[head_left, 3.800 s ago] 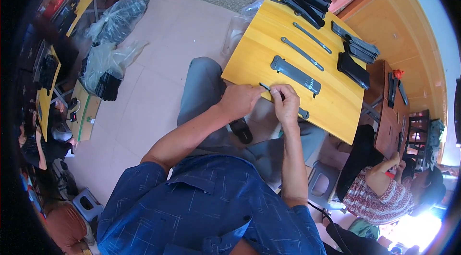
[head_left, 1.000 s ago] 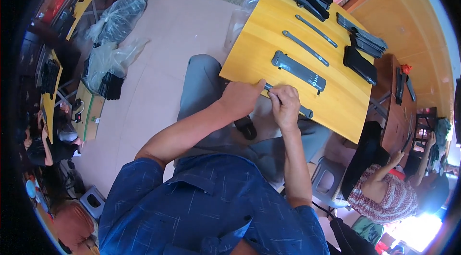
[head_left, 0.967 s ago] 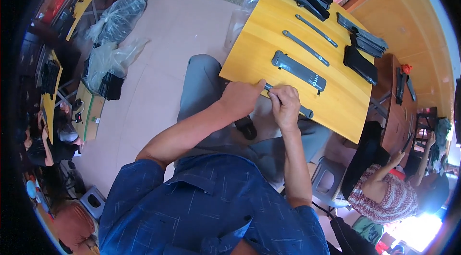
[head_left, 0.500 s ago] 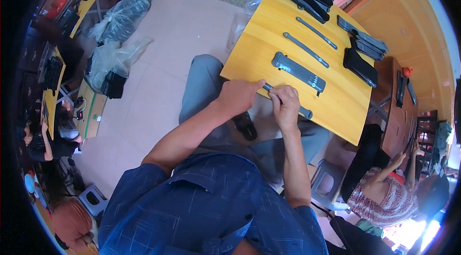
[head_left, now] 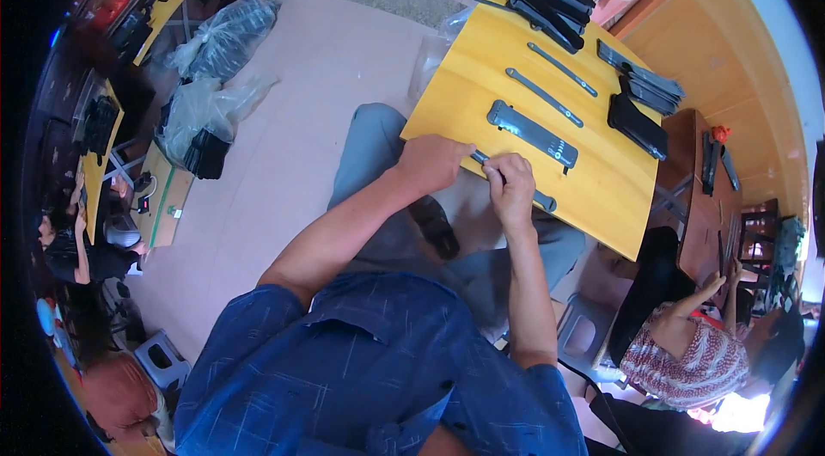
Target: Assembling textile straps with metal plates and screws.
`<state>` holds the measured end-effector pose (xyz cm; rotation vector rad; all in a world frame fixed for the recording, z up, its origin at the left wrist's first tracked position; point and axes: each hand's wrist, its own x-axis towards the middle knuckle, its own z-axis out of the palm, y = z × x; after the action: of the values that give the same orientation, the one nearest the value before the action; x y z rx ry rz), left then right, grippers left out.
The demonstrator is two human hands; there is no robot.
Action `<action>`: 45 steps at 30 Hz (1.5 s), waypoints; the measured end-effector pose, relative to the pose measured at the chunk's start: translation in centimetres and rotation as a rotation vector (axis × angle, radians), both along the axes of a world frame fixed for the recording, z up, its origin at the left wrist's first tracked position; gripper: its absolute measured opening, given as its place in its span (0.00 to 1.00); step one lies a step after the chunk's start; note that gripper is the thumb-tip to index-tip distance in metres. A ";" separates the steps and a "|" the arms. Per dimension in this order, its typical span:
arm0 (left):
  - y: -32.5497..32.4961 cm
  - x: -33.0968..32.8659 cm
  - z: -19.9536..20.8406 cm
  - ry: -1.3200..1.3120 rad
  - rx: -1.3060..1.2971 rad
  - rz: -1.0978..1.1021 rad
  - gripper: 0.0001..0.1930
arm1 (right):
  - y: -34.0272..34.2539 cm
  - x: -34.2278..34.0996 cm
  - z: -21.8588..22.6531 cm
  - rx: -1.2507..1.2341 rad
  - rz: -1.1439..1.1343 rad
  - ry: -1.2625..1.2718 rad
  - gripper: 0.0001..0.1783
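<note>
At the yellow tabletop's [head_left: 593, 198] near edge, your left hand [head_left: 432, 164] curls closed and your right hand [head_left: 512, 181] pinches, both gripping a dark strap [head_left: 543, 200]. It runs between them, its rounded end past your right hand toward the near-right corner. Your left forearm slants inward; the right points nearly straight ahead.
</note>
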<state>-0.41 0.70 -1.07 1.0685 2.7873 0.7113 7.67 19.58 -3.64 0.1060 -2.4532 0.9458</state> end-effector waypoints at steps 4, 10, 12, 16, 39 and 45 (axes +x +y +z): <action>0.2 0.3 -0.4 0.034 0.023 0.001 0.15 | -0.3 -0.2 0.8 -0.025 -0.007 -0.033 0.04; 0.1 0.6 0.1 0.019 0.078 0.023 0.14 | -1.5 -1.8 1.1 0.110 -0.043 -0.060 0.05; 0.0 0.4 0.1 0.016 0.092 0.000 0.14 | -1.8 -1.9 1.1 0.140 -0.028 -0.010 0.05; 0.0 0.1 0.4 -0.040 0.091 0.018 0.13 | -2.0 -2.1 1.2 0.101 -0.026 -0.028 0.04; -0.4 -1.9 0.0 -0.299 0.081 0.038 0.17 | -1.9 -2.6 1.2 0.118 -0.071 -0.062 0.05; -0.6 -2.5 -0.4 -0.297 0.074 0.006 0.17 | -2.5 -2.9 2.6 0.192 -0.110 -0.167 0.04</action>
<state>-2.89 0.13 -1.51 0.8823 2.5311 0.8982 4.77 17.11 -1.04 -0.0439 -2.6691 0.6955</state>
